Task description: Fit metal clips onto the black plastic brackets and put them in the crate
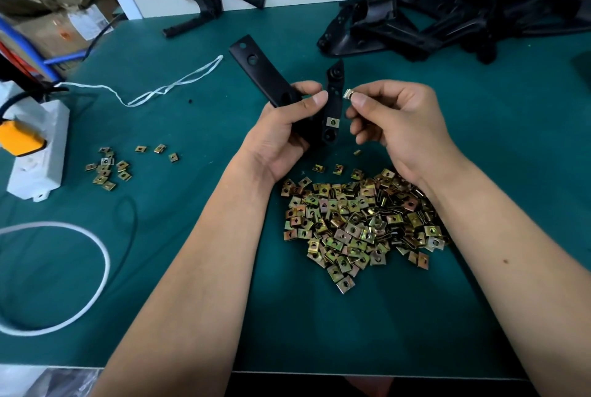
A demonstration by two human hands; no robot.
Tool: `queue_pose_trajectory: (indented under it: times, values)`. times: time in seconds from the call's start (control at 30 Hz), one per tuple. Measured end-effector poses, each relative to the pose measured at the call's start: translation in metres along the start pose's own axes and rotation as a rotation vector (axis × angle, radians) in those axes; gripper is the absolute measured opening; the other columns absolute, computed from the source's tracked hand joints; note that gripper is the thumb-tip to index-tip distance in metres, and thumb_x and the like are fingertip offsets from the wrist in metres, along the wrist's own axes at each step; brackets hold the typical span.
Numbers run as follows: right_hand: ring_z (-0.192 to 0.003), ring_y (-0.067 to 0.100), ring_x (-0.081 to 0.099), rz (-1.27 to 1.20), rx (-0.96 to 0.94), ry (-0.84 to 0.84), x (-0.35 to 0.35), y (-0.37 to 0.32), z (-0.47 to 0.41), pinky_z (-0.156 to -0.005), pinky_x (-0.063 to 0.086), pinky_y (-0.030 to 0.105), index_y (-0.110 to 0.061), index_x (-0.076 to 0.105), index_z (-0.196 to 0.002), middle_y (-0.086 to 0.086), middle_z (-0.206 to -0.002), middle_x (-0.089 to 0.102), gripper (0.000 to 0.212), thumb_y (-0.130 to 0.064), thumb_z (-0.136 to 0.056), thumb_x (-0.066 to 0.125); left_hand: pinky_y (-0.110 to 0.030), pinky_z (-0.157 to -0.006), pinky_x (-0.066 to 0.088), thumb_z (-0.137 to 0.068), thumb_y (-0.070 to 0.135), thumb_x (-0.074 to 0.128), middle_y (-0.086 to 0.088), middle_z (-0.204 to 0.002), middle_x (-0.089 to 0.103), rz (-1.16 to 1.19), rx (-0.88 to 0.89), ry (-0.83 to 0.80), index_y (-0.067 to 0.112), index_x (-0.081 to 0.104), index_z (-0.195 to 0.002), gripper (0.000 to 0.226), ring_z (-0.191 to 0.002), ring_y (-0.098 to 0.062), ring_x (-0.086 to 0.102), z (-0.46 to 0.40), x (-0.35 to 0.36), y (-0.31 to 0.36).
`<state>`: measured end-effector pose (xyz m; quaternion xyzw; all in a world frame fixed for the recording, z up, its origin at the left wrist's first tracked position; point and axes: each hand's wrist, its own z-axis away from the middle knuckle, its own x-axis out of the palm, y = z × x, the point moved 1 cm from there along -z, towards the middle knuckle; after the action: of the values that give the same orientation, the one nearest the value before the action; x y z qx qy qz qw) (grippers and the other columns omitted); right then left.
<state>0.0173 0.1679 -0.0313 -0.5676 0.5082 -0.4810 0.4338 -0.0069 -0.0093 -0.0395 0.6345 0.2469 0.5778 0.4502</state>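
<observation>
My left hand [287, 121] grips a black plastic bracket [265, 73] above the green table, its long arm pointing up and left. One metal clip [333, 122] sits fitted on the bracket's lower tab. My right hand [393, 121] pinches a second metal clip [348, 93] between thumb and forefinger, just right of the bracket's upper tab [335, 77]. A large pile of yellowish metal clips [361, 220] lies on the table below both hands. No crate is in view.
A heap of black brackets [447, 13] fills the back right, and a single bracket [217, 0] leans at the wall. A small scatter of clips [108, 168], a white power strip [38, 147], white string [172, 85] and a white cable loop [80, 284] lie left.
</observation>
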Motion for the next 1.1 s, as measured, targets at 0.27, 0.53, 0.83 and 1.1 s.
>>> queue_pose_trajectory:
  times: [0.27,0.53,0.83,1.1]
  values:
    - [-0.06,0.014,0.062,-0.029,0.093,-0.027,0.0006,-0.0024,0.0013,-0.051,0.05,0.021,0.0,0.071,-0.097,0.007,-0.074,0.067,0.008,-0.001,-0.098,0.063,-0.042,-0.082,0.056,-0.09,0.004,0.068,-0.011,-0.089,0.075,-0.028,-0.005,-0.044,0.017,0.064,-0.095,0.014,-0.087,-0.029,0.07,0.0004,0.0,-0.0017]
    - [-0.057,0.011,0.057,-0.042,0.17,-0.094,-0.0044,-0.0044,-0.0002,-0.047,0.045,0.019,-0.004,0.071,-0.093,0.003,-0.068,0.066,0.011,-0.002,-0.098,0.063,-0.034,-0.071,0.059,-0.089,0.001,0.066,-0.007,-0.084,0.074,-0.025,-0.061,-0.078,0.016,0.063,-0.091,0.016,-0.079,-0.022,0.072,0.0005,-0.0003,-0.0003]
    - [-0.053,0.008,0.053,-0.034,0.22,-0.135,-0.003,-0.0048,0.0019,-0.042,0.038,0.016,-0.002,0.067,-0.087,0.004,-0.065,0.062,0.011,0.001,-0.097,0.063,-0.027,-0.061,0.051,-0.081,0.006,0.067,-0.006,-0.079,0.051,-0.162,-0.168,-0.127,0.014,0.045,-0.074,0.025,-0.073,-0.02,0.057,0.0015,0.0011,0.0033]
    - [-0.054,0.009,0.053,-0.138,0.274,-0.055,-0.0011,-0.0047,0.0012,-0.043,0.038,0.016,-0.005,0.074,-0.086,0.003,-0.065,0.064,0.008,-0.006,-0.093,0.07,-0.029,-0.062,0.053,-0.092,0.002,0.064,-0.01,-0.085,0.047,-0.096,-0.097,-0.131,0.014,0.043,-0.074,0.03,-0.082,-0.024,0.056,0.0004,0.0007,-0.0023]
